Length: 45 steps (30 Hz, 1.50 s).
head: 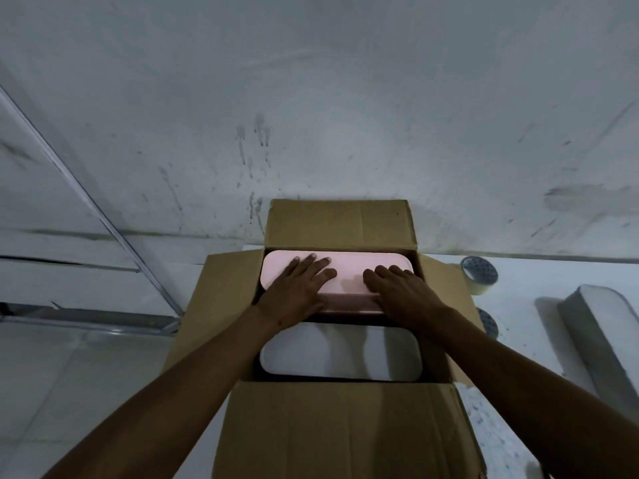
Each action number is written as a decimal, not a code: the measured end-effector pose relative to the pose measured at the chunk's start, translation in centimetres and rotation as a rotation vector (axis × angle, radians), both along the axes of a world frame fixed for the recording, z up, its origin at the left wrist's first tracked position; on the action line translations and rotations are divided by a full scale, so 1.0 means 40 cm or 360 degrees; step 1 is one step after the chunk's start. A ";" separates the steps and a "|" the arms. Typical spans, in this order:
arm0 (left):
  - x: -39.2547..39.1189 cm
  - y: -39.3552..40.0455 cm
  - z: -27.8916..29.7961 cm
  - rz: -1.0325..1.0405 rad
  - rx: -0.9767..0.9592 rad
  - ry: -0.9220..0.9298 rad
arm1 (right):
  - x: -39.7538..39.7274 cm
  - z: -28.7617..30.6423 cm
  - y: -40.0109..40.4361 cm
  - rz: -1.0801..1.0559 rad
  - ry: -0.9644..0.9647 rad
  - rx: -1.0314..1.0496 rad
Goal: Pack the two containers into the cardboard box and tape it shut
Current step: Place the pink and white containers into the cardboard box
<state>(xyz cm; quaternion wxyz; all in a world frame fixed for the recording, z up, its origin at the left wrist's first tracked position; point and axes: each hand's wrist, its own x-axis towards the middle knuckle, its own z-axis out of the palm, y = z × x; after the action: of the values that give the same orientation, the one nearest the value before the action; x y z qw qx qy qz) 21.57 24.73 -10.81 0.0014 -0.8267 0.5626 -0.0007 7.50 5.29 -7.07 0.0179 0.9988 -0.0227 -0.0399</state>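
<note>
Standing on the bench (pixel 518 305) with all flaps spread, the cardboard box (pixel 340 426) holds the pink container (pixel 349 267) at its far side and the white container (pixel 340 354) at its near side. Left hand (pixel 297 288) and right hand (pixel 397 292) press flat on the pink lid, fingers straight. A tape roll (pixel 479 275) lies right of the box.

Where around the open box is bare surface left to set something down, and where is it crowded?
Free: the white surface left of the cardboard box. Crowded: right of the box, where the tape roll and a grey container lie. Inside, the pink container and white container fill it.
</note>
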 end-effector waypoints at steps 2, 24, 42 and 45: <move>0.002 0.018 -0.005 0.0024 0.0156 -0.0121 | 0.001 0.000 -0.002 0.0002 0.0032 0.0006; -0.012 -0.008 0.033 0.0091 -0.0238 0.0273 | -0.046 0.021 -0.011 -0.0275 -0.0195 0.0491; -0.514 -0.684 0.081 -0.0782 -0.0449 0.0504 | -0.656 -0.054 -0.311 -0.1498 -0.0847 0.0697; -0.577 -0.790 0.037 -0.0741 -0.0258 0.0466 | -0.734 -0.096 -0.404 -0.1751 -0.0579 0.0444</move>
<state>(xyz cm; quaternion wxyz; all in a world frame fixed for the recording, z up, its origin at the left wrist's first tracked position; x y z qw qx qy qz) -1.53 -6.87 -9.33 -0.1461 -0.6639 0.7297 0.0734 -21.84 -10.86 -10.90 -0.1410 0.8240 -0.5341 0.1258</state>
